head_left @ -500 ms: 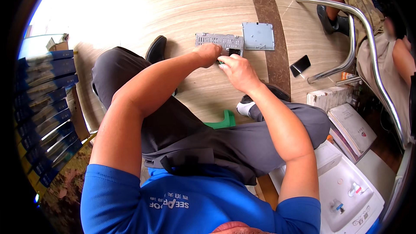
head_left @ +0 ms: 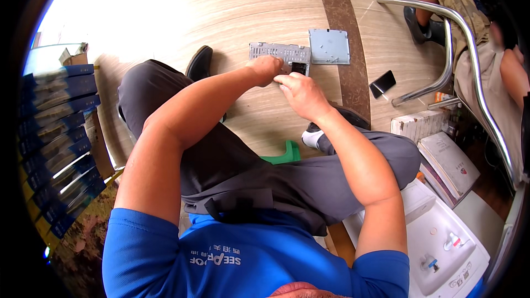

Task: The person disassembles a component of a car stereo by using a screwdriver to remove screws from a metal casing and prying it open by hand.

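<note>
R hand point(head_left: 303, 95) has shifted a touch vs ½ sec ago: fingertips now drawn in close together at near edge of metal box point(head_left: 288, 51), & the green bit that showed by them then is out of sight. More of the box's black socket point(head_left: 298, 68) shows now. L hand point(head_left: 265, 70) looks unmoved, fingers curled at box's near side. Box is on floor point(head_left: 237, 118), just past both hands.

Around, near to far: dark trousers point(head_left: 337, 185), legs folded; white basin point(head_left: 411, 237) w/ red- & blue-topped fittings, lower R; green object point(head_left: 285, 154) btwn the legs; books point(head_left: 450, 163) & black phone point(head_left: 382, 84) to R; blue-grey plate point(head_left: 329, 46) just R of box. Further off, chrome tube frame point(head_left: 476, 72) stands btwn here & another person point(head_left: 486, 77); blue boxes point(head_left: 83, 85) stacked far L.

Hard to see: L hand covers part of box, its grip can't be told; same for R hand, can't tell if anything's pinched. Green object partly behind trousers. Other person cut off at R rim. Upper L floor lost in glare.
</note>
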Demonstrator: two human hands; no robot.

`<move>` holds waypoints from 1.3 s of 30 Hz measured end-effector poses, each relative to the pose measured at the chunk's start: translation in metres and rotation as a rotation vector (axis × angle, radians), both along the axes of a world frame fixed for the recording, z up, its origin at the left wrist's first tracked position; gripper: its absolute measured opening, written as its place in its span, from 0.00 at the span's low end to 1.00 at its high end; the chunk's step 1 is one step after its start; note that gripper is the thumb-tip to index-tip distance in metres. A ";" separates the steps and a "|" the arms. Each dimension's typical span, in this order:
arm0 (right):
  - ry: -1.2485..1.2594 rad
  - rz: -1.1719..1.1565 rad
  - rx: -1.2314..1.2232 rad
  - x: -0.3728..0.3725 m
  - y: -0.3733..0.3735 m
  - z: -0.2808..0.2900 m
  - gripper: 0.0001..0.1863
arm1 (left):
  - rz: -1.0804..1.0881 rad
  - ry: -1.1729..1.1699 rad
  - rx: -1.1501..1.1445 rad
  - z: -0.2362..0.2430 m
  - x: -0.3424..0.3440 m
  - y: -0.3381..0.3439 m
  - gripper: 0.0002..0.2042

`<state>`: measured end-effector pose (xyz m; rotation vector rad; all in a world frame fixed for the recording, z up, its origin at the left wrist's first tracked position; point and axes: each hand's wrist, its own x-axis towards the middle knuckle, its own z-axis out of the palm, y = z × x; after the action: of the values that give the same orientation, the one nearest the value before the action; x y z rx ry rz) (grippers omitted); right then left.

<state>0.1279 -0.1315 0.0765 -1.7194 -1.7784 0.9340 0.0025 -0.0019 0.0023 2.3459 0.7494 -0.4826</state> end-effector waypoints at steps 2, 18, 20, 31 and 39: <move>0.006 -0.006 0.050 0.000 0.001 -0.001 0.11 | -0.030 -0.005 0.017 -0.001 -0.001 0.001 0.12; -0.006 -0.123 0.100 0.006 0.007 -0.003 0.10 | 0.009 -0.055 -0.023 -0.006 -0.007 0.008 0.09; -0.029 -0.130 0.102 0.006 0.007 -0.003 0.10 | 0.046 -0.076 -0.016 -0.009 -0.009 0.008 0.09; -0.053 -0.158 0.085 0.011 0.006 0.000 0.11 | 0.109 -0.045 -0.050 -0.003 -0.005 0.007 0.10; -0.048 -0.150 0.111 0.012 0.006 -0.003 0.11 | 0.090 -0.084 -0.059 -0.007 -0.007 0.007 0.10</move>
<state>0.1399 -0.1259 0.0739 -1.7896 -1.6712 0.7225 -0.0046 0.0051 -0.0048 2.2524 0.7868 -0.3602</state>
